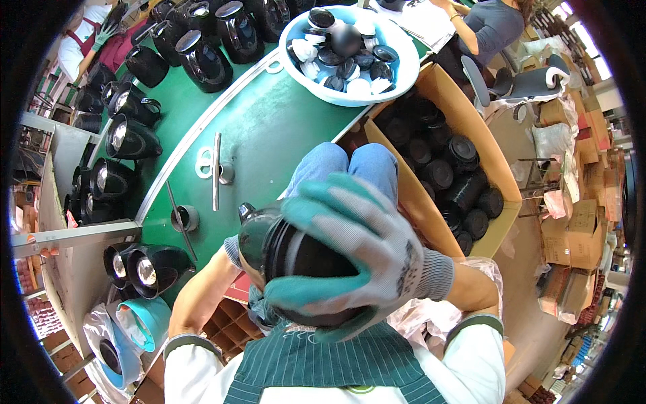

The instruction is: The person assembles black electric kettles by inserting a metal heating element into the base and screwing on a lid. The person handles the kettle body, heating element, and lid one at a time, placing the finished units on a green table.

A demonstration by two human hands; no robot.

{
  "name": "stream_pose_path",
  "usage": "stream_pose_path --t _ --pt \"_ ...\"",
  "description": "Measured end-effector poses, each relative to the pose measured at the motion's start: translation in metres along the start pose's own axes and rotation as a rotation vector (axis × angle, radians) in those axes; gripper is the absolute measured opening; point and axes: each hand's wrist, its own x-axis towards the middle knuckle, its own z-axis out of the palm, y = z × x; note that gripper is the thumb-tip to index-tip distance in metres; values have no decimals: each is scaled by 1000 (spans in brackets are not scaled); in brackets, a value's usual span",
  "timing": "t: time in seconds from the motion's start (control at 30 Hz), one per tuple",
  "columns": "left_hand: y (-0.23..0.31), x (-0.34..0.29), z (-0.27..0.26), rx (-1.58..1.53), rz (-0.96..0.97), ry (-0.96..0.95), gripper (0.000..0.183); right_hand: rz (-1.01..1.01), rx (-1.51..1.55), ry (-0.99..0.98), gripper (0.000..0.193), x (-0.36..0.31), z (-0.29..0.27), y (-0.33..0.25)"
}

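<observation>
My right hand (363, 252), in a grey and teal glove, spreads across the round black end of a glossy black jug (258, 236) and grips it. The jug is tilted over my lap, close to my chest. A knit cuff of my left hand (233, 252) shows at the jug's left side; its fingers are hidden behind the jug. Ahead on the green table (282, 128) lie a metal rod (216, 172), a short metal ring (227, 174) and a white ring-shaped piece (203, 162).
A pale blue basin (323, 93) holds black and white lids. To its right, a cardboard box (503, 222) contains many black round parts. Black jugs (202, 62) crowd the table's far and left sides. Other people (494, 27) sit at the back. A teal bucket (160, 316) stands lower left.
</observation>
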Motion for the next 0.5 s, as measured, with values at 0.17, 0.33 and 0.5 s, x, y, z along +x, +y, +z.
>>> stream_pose_path --t 0.17,0.33,0.5 --pt "44 3 2 695 353 111 42 447 395 166 83 -23 -2 25" --pt "102 -47 83 1977 1153 -185 33 1108 1323 278 58 -107 54 86" --pt "93 -20 13 1417 1000 94 30 969 896 -6 75 -132 43 69"
